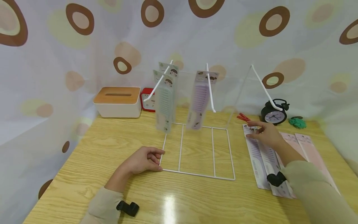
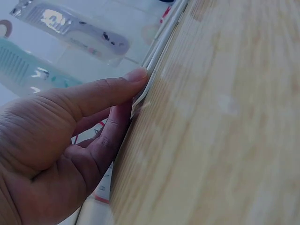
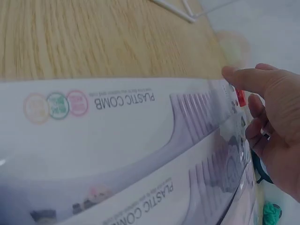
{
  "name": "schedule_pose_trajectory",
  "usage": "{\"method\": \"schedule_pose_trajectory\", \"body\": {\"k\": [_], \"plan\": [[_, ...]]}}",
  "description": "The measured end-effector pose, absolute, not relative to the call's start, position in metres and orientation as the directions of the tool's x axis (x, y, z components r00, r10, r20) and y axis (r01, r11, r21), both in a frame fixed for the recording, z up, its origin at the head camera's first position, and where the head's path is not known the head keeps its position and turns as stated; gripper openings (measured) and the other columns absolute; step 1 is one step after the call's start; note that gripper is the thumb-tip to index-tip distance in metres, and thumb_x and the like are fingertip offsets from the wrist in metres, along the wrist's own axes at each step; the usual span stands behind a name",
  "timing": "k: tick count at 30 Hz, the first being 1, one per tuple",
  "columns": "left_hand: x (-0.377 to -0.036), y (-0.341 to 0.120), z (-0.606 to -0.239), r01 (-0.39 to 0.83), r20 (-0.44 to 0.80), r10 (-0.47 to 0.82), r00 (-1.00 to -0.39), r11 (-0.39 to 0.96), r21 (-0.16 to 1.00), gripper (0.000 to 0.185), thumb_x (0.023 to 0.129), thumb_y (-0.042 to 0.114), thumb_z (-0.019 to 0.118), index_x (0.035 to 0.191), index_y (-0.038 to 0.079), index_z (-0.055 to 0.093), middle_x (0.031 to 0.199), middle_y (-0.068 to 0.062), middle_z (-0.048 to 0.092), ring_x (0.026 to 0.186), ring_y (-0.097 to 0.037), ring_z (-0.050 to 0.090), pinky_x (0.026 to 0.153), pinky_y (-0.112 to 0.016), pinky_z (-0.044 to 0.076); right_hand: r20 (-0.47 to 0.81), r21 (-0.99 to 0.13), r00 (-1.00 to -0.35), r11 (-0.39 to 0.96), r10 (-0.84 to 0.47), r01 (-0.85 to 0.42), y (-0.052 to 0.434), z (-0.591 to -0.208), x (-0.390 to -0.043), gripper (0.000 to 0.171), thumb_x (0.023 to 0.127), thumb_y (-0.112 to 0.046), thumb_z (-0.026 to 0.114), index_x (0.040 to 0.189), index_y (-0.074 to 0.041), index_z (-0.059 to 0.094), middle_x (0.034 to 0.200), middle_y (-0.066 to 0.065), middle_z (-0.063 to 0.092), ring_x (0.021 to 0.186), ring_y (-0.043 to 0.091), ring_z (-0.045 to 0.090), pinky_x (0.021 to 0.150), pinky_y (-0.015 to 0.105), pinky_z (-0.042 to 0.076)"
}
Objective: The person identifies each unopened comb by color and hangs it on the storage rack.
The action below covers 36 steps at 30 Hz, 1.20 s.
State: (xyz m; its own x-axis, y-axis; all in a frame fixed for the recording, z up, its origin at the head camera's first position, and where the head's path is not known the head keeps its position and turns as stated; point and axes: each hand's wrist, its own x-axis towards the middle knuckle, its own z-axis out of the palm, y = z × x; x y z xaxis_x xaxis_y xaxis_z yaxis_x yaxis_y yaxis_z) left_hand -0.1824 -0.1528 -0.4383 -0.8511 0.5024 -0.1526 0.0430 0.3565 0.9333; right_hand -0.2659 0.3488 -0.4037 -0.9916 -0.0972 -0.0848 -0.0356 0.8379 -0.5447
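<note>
At far left a tissue box (image 1: 117,102) with a wooden lid stands on the wooden table (image 1: 92,155), a red clock (image 1: 147,99) just beside it. The left hand (image 1: 142,161) rests at the near-left corner of the white wire display rack (image 1: 197,151) — fingers curled onto the base wire, steadying it. On the rack's left hook hang two green packaged combs (image 1: 165,102); on the middle hook, a purple packaged comb (image 1: 199,101); the right hook (image 1: 265,88) is bare. Right of the rack, the right hand (image 1: 264,132) pinches the top end of the purple comb packs (image 1: 261,158) lying flat on the table, touching pink packs (image 1: 307,149) alongside. The pack is judged light, thin, flexible and slick — best taken at the header card by its hang hole. A black alarm clock (image 1: 274,113) stands behind.
</note>
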Motion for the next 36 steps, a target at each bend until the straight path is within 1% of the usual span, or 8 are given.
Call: {"method": "schedule_pose_trajectory", "body": {"k": [4,7,10,13,17,23,27,36], "plan": [[-0.183,-0.152,-0.437,0.041,-0.155,0.504,-0.850,0.356,0.933,0.063,0.080,0.006,0.083,0.136,-0.006,0.057,0.106,-0.014,0.059,0.087,-0.014,0.061,0.075,-0.022,0.052,-0.146,-0.460,-0.985,0.888,-0.089,-0.012,0.357,-0.411,-0.271,0.083,0.082,-0.045,0.080,0.150,-0.011,0.046,0.118,0.019,0.053,0.091,0.028,0.050,0.070,0.035,0.042],[-0.183,-0.152,-0.437,0.051,-0.148,0.505,-0.850,0.359,0.932,0.061,0.081,0.006,0.082,0.135,-0.005,0.057,0.106,-0.014,0.060,0.086,-0.014,0.062,0.075,-0.022,0.052,-0.164,-0.432,-0.981,0.902,-0.101,-0.021,0.360,-0.411,-0.273,0.094,0.080,-0.052,0.080,0.153,-0.009,0.039,0.135,0.028,0.048,0.109,0.043,0.052,0.087,0.053,0.048],[-0.183,-0.151,-0.437,0.059,-0.142,0.505,-0.852,0.362,0.930,0.059,0.082,0.007,0.082,0.134,-0.005,0.059,0.105,-0.014,0.061,0.086,-0.014,0.062,0.075,-0.022,0.052,-0.191,-0.417,-0.977,0.909,-0.092,-0.004,0.362,-0.409,-0.274,0.105,0.077,-0.059,0.079,0.156,-0.008,0.032,0.152,0.036,0.031,0.134,0.056,0.034,0.105,0.071,0.031],[-0.183,-0.151,-0.437,0.064,-0.141,0.503,-0.852,0.368,0.928,0.058,0.082,0.008,0.082,0.134,-0.005,0.059,0.105,-0.014,0.061,0.086,-0.014,0.062,0.076,-0.022,0.052,-0.220,-0.408,-0.973,0.912,-0.072,0.024,0.366,-0.408,-0.276,0.112,0.075,-0.064,0.078,0.157,-0.008,0.028,0.156,0.038,0.021,0.140,0.061,0.019,0.108,0.074,0.021],[-0.182,-0.149,-0.437,0.063,-0.141,0.489,-0.861,0.378,0.924,0.056,0.083,0.009,0.081,0.132,-0.004,0.060,0.104,-0.013,0.061,0.084,-0.014,0.062,0.076,-0.023,0.051,-0.204,-0.425,-0.976,0.905,-0.071,0.023,0.369,-0.411,-0.279,0.112,0.074,-0.063,0.079,0.157,-0.007,0.029,0.156,0.037,0.021,0.140,0.061,0.020,0.108,0.074,0.022],[-0.182,-0.147,-0.437,0.044,-0.148,0.468,-0.871,0.375,0.926,0.053,0.083,0.007,0.081,0.131,-0.004,0.061,0.101,-0.012,0.061,0.082,-0.014,0.060,0.075,-0.023,0.050,-0.061,-0.507,-0.997,0.862,-0.038,-0.002,0.366,-0.417,-0.280,0.074,0.088,-0.036,0.077,0.150,-0.010,0.045,0.141,0.029,0.044,0.113,0.046,0.048,0.090,0.061,0.044],[-0.182,-0.146,-0.437,0.051,-0.143,0.473,-0.869,0.373,0.926,0.052,0.083,0.006,0.080,0.131,-0.006,0.061,0.102,-0.013,0.061,0.082,-0.014,0.060,0.074,-0.023,0.050,0.015,-0.524,-1.000,0.852,-0.005,-0.012,0.363,-0.418,-0.280,0.052,0.095,-0.025,0.070,0.143,-0.011,0.055,0.124,0.018,0.053,0.094,0.030,0.047,0.072,0.039,0.041],[-0.181,-0.146,-0.438,0.037,-0.145,0.448,-0.882,0.374,0.927,0.051,0.083,0.004,0.079,0.130,-0.006,0.061,0.103,-0.014,0.061,0.082,-0.014,0.062,0.073,-0.024,0.051,0.106,-0.748,-0.985,0.664,0.137,0.012,0.356,-0.402,-0.277,0.056,0.093,-0.040,0.070,0.141,-0.013,0.057,0.111,-0.006,0.056,0.096,0.009,0.049,0.073,0.013,0.043]]}}
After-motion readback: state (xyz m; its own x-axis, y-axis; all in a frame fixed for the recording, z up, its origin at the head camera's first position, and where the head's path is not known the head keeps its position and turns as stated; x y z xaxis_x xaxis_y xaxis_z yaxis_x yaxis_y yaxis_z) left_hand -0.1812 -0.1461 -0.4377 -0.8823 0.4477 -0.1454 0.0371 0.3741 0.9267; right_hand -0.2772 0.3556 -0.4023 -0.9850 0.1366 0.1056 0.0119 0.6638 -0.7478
